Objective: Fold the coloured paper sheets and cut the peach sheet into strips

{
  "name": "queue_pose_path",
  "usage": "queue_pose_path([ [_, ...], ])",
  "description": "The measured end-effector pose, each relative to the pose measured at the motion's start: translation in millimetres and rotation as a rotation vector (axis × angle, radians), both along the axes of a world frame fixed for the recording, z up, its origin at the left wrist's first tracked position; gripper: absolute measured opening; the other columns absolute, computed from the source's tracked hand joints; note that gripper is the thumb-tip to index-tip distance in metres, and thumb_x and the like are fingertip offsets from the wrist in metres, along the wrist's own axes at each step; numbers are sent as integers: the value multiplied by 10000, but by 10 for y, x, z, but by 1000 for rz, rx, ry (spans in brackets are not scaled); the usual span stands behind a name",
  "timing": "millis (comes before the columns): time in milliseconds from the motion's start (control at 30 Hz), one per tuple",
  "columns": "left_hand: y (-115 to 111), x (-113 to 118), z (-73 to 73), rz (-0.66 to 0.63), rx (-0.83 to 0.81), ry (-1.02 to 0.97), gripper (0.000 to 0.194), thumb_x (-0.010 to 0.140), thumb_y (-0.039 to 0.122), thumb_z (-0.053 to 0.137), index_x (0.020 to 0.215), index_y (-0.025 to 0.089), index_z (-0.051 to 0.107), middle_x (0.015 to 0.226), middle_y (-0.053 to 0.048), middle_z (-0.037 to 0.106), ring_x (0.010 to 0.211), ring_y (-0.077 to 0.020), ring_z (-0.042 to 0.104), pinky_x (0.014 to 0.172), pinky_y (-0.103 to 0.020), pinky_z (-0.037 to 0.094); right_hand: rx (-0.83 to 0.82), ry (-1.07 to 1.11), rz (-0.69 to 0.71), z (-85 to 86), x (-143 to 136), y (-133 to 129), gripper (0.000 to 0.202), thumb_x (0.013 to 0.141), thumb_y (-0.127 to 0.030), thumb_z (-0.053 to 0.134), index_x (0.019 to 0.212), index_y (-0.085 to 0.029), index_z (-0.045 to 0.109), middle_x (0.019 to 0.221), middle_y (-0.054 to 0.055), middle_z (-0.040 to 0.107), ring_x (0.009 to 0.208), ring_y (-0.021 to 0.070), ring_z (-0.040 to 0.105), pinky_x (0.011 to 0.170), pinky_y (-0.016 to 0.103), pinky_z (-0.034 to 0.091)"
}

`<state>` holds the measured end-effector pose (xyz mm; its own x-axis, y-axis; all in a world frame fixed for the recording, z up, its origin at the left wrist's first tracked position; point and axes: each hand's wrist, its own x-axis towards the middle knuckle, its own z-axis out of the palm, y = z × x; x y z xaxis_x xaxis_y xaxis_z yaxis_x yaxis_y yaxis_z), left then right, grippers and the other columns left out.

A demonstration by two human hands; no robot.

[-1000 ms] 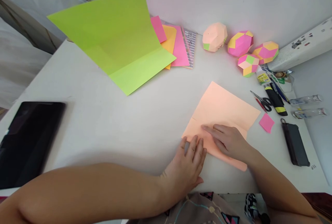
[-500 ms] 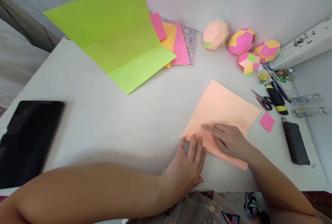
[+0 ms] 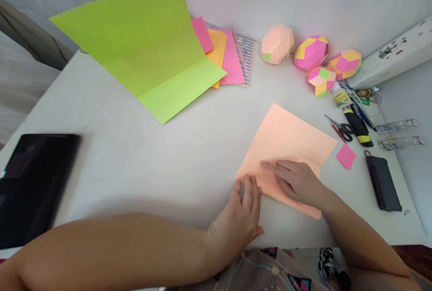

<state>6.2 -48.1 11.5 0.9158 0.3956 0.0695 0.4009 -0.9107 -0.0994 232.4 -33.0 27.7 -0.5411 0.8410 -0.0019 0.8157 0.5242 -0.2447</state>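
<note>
A peach sheet of paper (image 3: 290, 131) lies at an angle on the white table, its near edge folded over. My left hand (image 3: 241, 210) rests with its fingertips on the paper's near left corner, fingers stretched out and flat. On the middle of the sheet lies my right hand (image 3: 297, 182), its index finger extended to the left and the other fingers loosely spread. Neither hand grips anything; both press on the paper. The right hand and forearm hide part of the folded strip.
A large green sheet (image 3: 141, 48) stands creased at the back left beside pink and orange papers (image 3: 232, 59). Several paper polyhedra (image 3: 312, 52) are along the wall. Scissors (image 3: 344, 131), a cutter (image 3: 359, 129), a pink scrap (image 3: 346, 156) and a phone (image 3: 384, 183) lie right; a black tablet (image 3: 33, 183) left.
The left hand's fingers have drawn slightly closer together and shifted a little left at the paper's corner. The right hand keeps its place on the sheet. The whole view has shifted slightly.
</note>
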Motion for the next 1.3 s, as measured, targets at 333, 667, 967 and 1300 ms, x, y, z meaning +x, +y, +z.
queue_pose_path([
  [333, 7, 2, 28, -5, -32, 3, 758, 859, 644, 420, 1291, 31, 534, 1289, -237, 547, 1190, -366, 498, 952, -492, 436, -30, 10, -9, -8, 9, -10, 517, 887, -88, 364, 1382, -233, 389, 724, -2, 549, 625, 131, 491, 512, 233, 344],
  [667, 201, 32, 161, -19, 61, 60, 331, 914, 226, 469, 1009, -10, 680, 927, -236, 658, 822, -310, 622, 647, -424, 477, -10, 13, -6, -31, 17, -15, 458, 879, -81, 365, 1305, -207, 476, 675, -10, 500, 596, 128, 439, 517, 236, 321],
  [967, 950, -24, 247, -41, -376, 43, 138, 804, 98, 564, 702, 174, 618, 862, -80, 566, 866, -234, 526, 661, -339, 423, 37, -29, -19, -49, 0, -32, 469, 861, -72, 353, 1292, -202, 485, 656, -16, 478, 559, 120, 403, 490, 230, 261],
  [1300, 1122, -64, 224, 145, -470, 112, 488, 756, 361, 701, 1208, 271, 539, 1347, -124, 400, 1267, -327, 334, 997, -489, 328, 45, -14, -39, -86, 1, -54, 440, 852, -73, 352, 1227, -180, 557, 657, -5, 496, 562, 120, 387, 504, 238, 255],
])
